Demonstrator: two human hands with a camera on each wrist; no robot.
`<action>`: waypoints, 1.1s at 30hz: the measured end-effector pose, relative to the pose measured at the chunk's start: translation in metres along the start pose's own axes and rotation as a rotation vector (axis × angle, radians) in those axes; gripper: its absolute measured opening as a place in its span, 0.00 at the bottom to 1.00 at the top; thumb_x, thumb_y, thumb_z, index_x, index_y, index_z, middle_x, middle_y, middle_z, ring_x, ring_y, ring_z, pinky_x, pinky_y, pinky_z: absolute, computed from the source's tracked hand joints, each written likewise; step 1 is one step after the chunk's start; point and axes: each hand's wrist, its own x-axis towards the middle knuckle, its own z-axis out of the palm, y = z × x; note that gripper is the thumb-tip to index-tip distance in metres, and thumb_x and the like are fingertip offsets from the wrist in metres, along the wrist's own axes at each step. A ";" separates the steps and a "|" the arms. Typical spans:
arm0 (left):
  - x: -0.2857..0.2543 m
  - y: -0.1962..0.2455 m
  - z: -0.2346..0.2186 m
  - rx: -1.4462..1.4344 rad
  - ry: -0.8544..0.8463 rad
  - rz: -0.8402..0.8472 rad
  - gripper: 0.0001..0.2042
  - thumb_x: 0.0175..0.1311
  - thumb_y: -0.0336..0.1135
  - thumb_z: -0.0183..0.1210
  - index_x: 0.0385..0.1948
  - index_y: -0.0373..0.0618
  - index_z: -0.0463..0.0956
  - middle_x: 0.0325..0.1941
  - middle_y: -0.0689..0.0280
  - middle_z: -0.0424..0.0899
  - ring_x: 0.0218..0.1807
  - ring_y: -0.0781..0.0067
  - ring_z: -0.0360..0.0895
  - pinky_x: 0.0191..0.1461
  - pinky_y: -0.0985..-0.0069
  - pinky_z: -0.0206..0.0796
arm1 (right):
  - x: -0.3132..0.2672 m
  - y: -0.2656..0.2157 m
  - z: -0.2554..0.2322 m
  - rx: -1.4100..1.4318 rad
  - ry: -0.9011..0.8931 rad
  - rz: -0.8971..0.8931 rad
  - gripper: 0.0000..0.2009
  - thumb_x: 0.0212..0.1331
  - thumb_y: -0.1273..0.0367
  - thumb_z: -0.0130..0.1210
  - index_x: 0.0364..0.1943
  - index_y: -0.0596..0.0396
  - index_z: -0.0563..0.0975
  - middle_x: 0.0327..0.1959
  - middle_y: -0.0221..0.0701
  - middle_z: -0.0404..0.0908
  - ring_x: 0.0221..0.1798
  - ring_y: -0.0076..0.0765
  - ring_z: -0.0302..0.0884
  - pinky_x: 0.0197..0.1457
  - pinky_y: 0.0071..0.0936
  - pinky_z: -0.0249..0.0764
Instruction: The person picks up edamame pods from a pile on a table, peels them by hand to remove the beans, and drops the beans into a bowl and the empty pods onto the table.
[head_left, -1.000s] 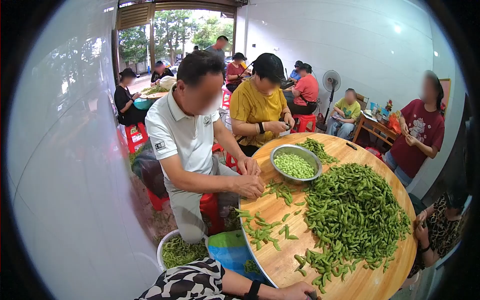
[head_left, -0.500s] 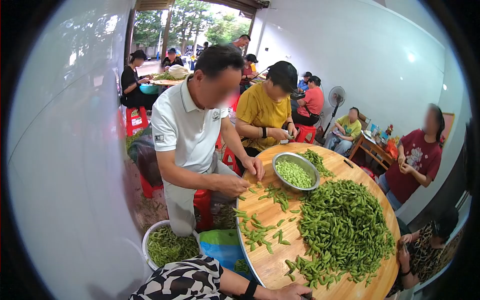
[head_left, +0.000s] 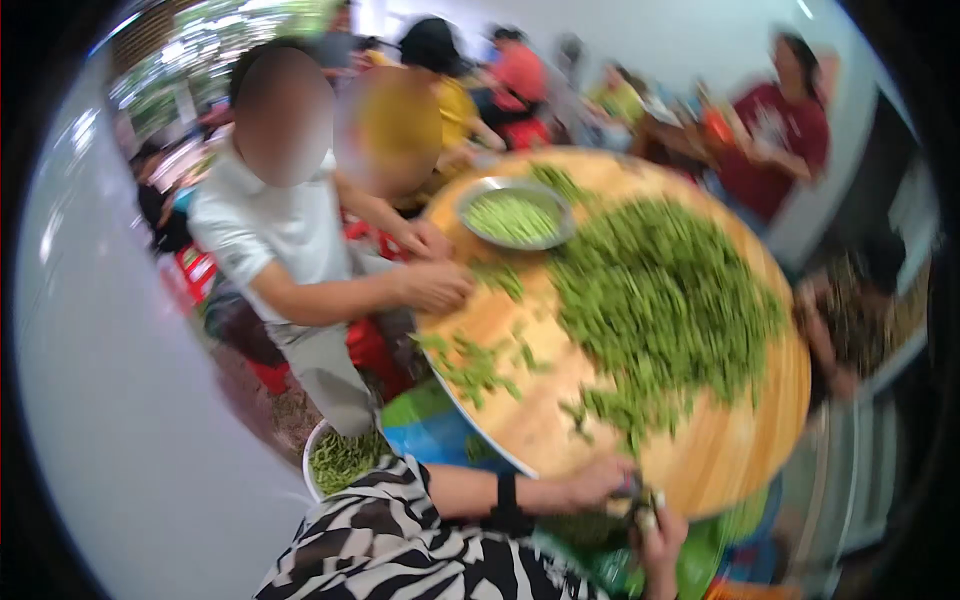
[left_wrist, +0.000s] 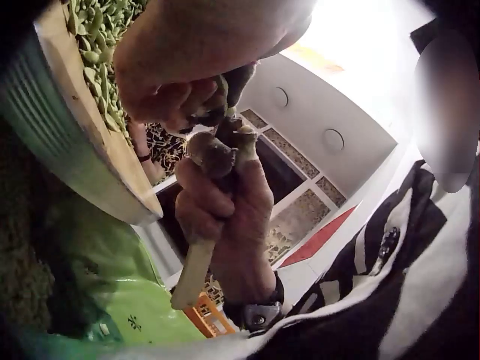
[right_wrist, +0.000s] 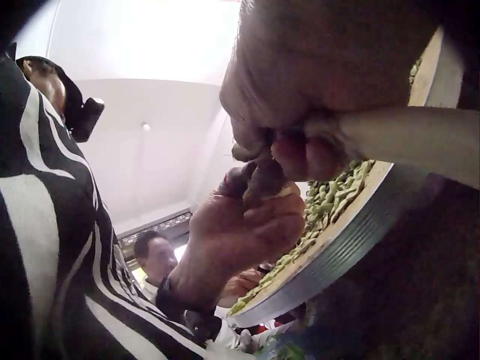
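Both hands are together just off the near edge of a round wooden table (head_left: 540,420). My left hand (head_left: 600,482) comes in from the left, a black band on its wrist, and pinches a dark green bean pod (left_wrist: 212,114), largely hidden by the fingers. Facing it, my right hand (head_left: 662,535) has its thumb and fingers close to the pod. In the left wrist view, a pale flat handle (left_wrist: 193,274) sticks out below this hand's curled fingers, which grip it. Dark covers (left_wrist: 212,155) show at the fingertips. A large heap of green pods (head_left: 665,300) lies on the table.
A metal bowl (head_left: 515,235) of shelled beans stands toward the far side. Loose pods (head_left: 475,368) lie at the left edge, beside a seated person in white (head_left: 270,215). Below are a white tub (head_left: 340,455) of green pods or husks and a green bag (left_wrist: 112,262).
The head view has swung and tilted down, and is blurred now. My right hand has come into view beside the left at the table's near edge.
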 end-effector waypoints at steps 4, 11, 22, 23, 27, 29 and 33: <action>-0.004 -0.003 0.003 -0.318 0.040 -0.114 0.08 0.55 0.29 0.52 0.30 0.39 0.80 0.28 0.66 0.82 0.29 0.76 0.77 0.35 0.80 0.68 | -0.001 0.007 0.003 0.044 0.016 0.131 0.14 0.54 0.67 0.58 0.43 0.58 0.79 0.22 0.31 0.76 0.22 0.28 0.71 0.27 0.27 0.67; -0.001 0.017 -0.008 -0.555 -0.103 -0.417 0.06 0.58 0.30 0.56 0.32 0.39 0.77 0.23 0.68 0.75 0.19 0.82 0.64 0.22 0.84 0.54 | 0.011 0.008 0.005 0.342 -0.033 0.057 0.11 0.55 0.75 0.57 0.42 0.62 0.77 0.25 0.22 0.75 0.21 0.14 0.65 0.24 0.15 0.61; -0.007 0.024 -0.010 -0.202 -0.162 -0.486 0.03 0.60 0.27 0.55 0.30 0.40 0.78 0.20 0.71 0.72 0.19 0.84 0.63 0.22 0.84 0.50 | 0.022 -0.003 -0.008 -0.010 -0.206 -0.118 0.10 0.43 0.73 0.59 0.30 0.60 0.72 0.20 0.39 0.69 0.21 0.44 0.69 0.25 0.32 0.65; -0.009 0.024 -0.009 -0.185 -0.163 -0.477 0.03 0.60 0.27 0.55 0.30 0.40 0.78 0.20 0.70 0.72 0.19 0.84 0.63 0.22 0.84 0.50 | 0.024 -0.004 -0.008 -0.070 -0.228 -0.135 0.10 0.42 0.72 0.59 0.28 0.59 0.71 0.20 0.40 0.68 0.21 0.48 0.68 0.24 0.34 0.65; -0.014 0.021 -0.012 -0.303 -0.217 -0.621 0.04 0.60 0.26 0.54 0.31 0.39 0.78 0.20 0.70 0.72 0.18 0.84 0.62 0.21 0.84 0.51 | 0.025 -0.008 -0.011 -0.069 -0.328 -0.250 0.10 0.42 0.72 0.59 0.28 0.59 0.71 0.19 0.40 0.67 0.20 0.48 0.67 0.23 0.35 0.63; -0.017 0.023 -0.011 -0.368 -0.246 -0.629 0.05 0.61 0.26 0.53 0.31 0.39 0.78 0.20 0.70 0.72 0.18 0.84 0.61 0.21 0.84 0.51 | 0.025 -0.015 -0.015 0.000 -0.356 -0.190 0.10 0.42 0.72 0.59 0.28 0.59 0.71 0.19 0.39 0.66 0.20 0.46 0.66 0.23 0.35 0.62; -0.019 0.012 -0.017 -0.543 -0.350 -0.666 0.05 0.63 0.27 0.52 0.33 0.38 0.78 0.21 0.71 0.72 0.18 0.84 0.59 0.20 0.85 0.49 | 0.026 -0.010 -0.019 0.111 -0.439 -0.116 0.09 0.44 0.72 0.60 0.27 0.59 0.72 0.16 0.35 0.62 0.18 0.38 0.62 0.23 0.31 0.60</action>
